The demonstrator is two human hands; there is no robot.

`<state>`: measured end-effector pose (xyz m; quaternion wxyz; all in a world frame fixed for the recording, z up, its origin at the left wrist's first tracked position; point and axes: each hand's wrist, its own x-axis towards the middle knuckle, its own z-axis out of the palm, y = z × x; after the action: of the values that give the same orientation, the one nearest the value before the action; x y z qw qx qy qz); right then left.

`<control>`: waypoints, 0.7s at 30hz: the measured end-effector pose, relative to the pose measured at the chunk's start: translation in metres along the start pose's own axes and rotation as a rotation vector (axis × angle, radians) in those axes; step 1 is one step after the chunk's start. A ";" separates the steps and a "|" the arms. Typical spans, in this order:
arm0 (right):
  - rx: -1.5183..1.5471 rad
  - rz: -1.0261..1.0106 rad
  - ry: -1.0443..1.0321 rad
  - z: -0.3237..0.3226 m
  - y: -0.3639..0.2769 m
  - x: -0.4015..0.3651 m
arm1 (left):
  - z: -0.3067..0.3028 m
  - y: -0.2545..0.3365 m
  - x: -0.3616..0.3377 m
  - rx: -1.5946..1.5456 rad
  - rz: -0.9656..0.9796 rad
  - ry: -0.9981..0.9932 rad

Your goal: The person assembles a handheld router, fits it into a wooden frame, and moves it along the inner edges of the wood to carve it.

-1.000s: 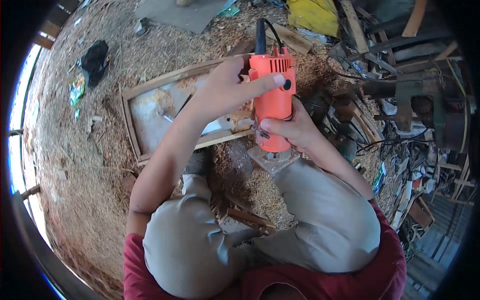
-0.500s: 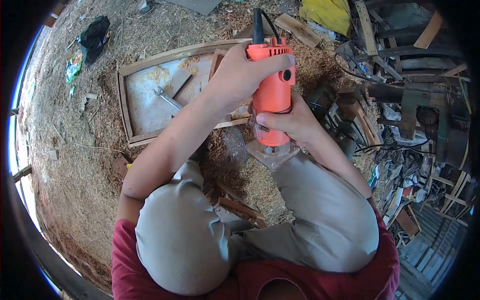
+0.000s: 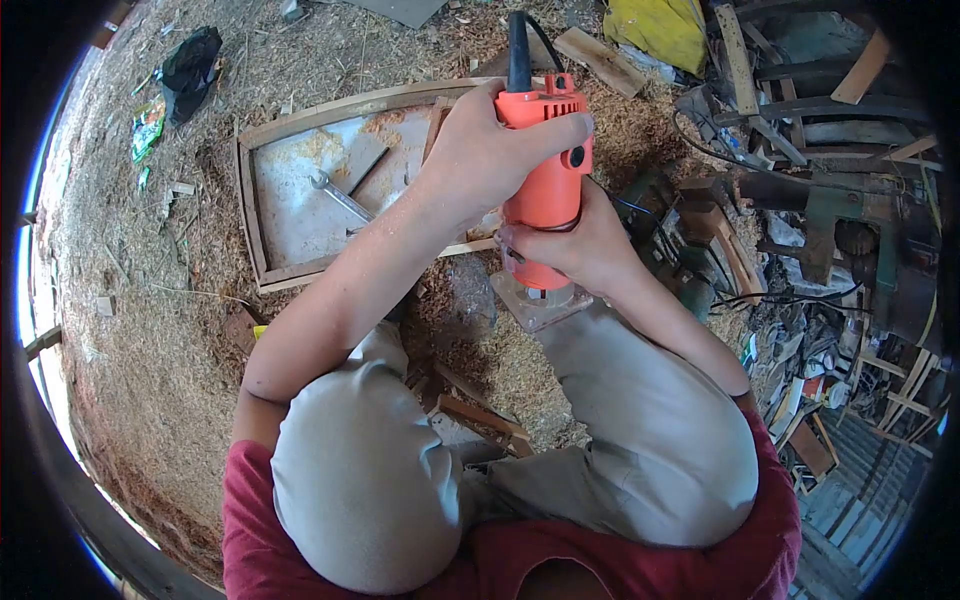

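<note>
An orange-red power tool with a black top end and cable stands upright between my hands, above my bent leg. My left hand is wrapped round its upper body, the thumb lying across the front. Lower down, my right hand grips the tool near its base. Below the body is a clear square base plate. To the left, a curved wooden frame lies on the ground with a metal wrench on its pale panel, partly behind my left forearm.
Wood shavings and straw cover the ground. A wooden board and yellow cloth lie at the top. Wood pieces, dark machinery and cables crowd the right. A black bag is at the upper left.
The tool's base plate has risen slightly and turned a little. My right thumb has shifted left round the tool's lower body. Both hands keep hold of it.
</note>
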<state>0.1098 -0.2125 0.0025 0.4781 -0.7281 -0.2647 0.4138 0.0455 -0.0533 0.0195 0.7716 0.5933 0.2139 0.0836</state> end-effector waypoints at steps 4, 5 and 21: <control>-0.061 -0.041 0.036 0.004 -0.006 0.001 | -0.001 -0.007 0.002 0.009 0.061 0.038; -0.027 -0.026 0.002 0.004 -0.005 0.001 | -0.003 -0.011 0.003 0.021 0.068 0.042; 0.386 0.136 -0.249 0.000 0.015 0.001 | -0.020 -0.031 0.000 -0.376 0.004 -0.128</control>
<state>0.1099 -0.2178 -0.0115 0.5431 -0.5827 -0.1880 0.5746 0.0334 -0.0443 -0.0147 0.8807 0.4431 0.1440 0.0858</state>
